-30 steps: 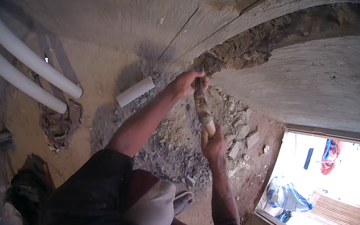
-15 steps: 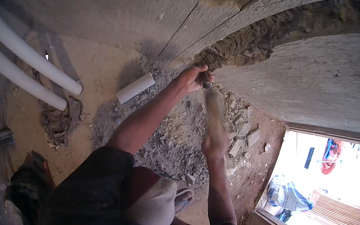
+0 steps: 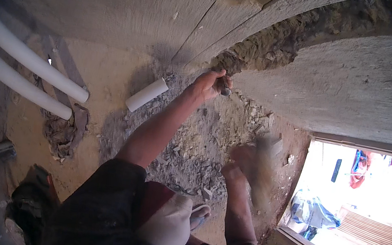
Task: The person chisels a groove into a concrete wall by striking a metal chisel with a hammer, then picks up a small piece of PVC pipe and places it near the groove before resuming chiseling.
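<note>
My left hand (image 3: 207, 85) is wrapped round a dark ribbed chisel (image 3: 225, 87) at the lower end of a rough channel (image 3: 267, 52) cut into the plastered wall. The chisel's blunt end sticks out toward me, while its tip is hidden beyond my fingers. Lower and to the right, my right hand (image 3: 235, 171) grips a hammer (image 3: 261, 175) that is smeared by motion. The hammer is apart from the chisel, and its exact shape cannot be made out. Beneath both hands lies broken rubble (image 3: 199, 133) on the floor.
A short white pipe piece (image 3: 147, 95) lies left of the rubble. Two long white pipes (image 3: 28, 90) rise at the left, near a crumpled brown bag (image 3: 64, 136). At the right, a framed opening (image 3: 347, 196) shows a plastic bag (image 3: 312, 211) and bright ground.
The hammer has swung away from the chisel, back and to the right, with my right hand. My left hand and the chisel have stayed almost in place.
</note>
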Tool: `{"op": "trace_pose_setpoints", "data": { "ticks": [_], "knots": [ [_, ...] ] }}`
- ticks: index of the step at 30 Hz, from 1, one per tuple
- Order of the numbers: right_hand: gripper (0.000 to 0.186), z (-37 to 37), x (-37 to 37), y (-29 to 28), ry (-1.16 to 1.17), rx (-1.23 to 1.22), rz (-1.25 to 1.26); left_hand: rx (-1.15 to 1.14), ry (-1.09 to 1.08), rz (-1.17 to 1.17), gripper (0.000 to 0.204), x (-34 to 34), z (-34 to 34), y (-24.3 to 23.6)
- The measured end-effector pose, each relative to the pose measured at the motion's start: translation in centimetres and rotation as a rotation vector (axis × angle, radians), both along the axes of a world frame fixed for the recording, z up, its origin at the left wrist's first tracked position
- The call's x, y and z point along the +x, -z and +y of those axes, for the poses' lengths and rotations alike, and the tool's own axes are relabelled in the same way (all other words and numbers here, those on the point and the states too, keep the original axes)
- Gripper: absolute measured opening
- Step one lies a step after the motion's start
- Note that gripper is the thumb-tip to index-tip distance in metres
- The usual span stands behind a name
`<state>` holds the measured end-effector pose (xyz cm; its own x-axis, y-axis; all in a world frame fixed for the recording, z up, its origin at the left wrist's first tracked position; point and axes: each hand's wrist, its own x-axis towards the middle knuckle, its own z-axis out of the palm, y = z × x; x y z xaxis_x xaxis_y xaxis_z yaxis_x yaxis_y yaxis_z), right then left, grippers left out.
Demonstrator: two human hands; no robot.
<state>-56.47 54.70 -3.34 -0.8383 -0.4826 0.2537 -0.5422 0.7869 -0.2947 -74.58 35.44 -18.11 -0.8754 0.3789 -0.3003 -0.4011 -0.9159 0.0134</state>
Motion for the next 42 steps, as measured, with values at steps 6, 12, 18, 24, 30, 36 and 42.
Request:
{"op": "trace_pose_setpoints", "data": {
  "ticks": [6, 12, 18, 24, 30, 36, 42],
  "knots": [
    [0.035, -3.8, 0.5, -0.7, 0.466, -0.212, -0.314, -0.055, 0.001, 0.021, 0.016, 1.6, 0.2, 0.1],
    [0.035, -6.3, -0.5, -9.6, -0.025, -0.465, 0.255, -0.068, 0.015, -0.007, 0.018, 0.4, -1.1, 0.6],
    [0.029, -1.7, 1.5, -0.7, 0.002, -0.176, 0.293, -0.091, 0.045, 0.002, 0.02, 0.4, -1.2, -0.4],
    [0.03, -4.2, -0.6, 1.5, 0.37, 0.116, -0.384, -0.111, 0.126, 0.048, 0.017, 1.5, -2.0, 0.4],
    [0.027, -4.2, -2.1, -4.7, -0.02, -0.509, 0.167, -0.013, 0.07, 0.016, 0.014, 0.8, -2.4, 0.1],
    [0.03, -3.9, 1.2, -7.3, 0.049, -0.791, -0.026, -0.007, 0.089, 0.046, 0.016, 1.3, -2.7, -0.4],
    [0.029, -3.1, -0.9, 2.1, 0.242, -0.074, -0.179, -0.108, 0.109, 0.097, 0.019, 1.1, -2.5, 0.5]
  ]
}}
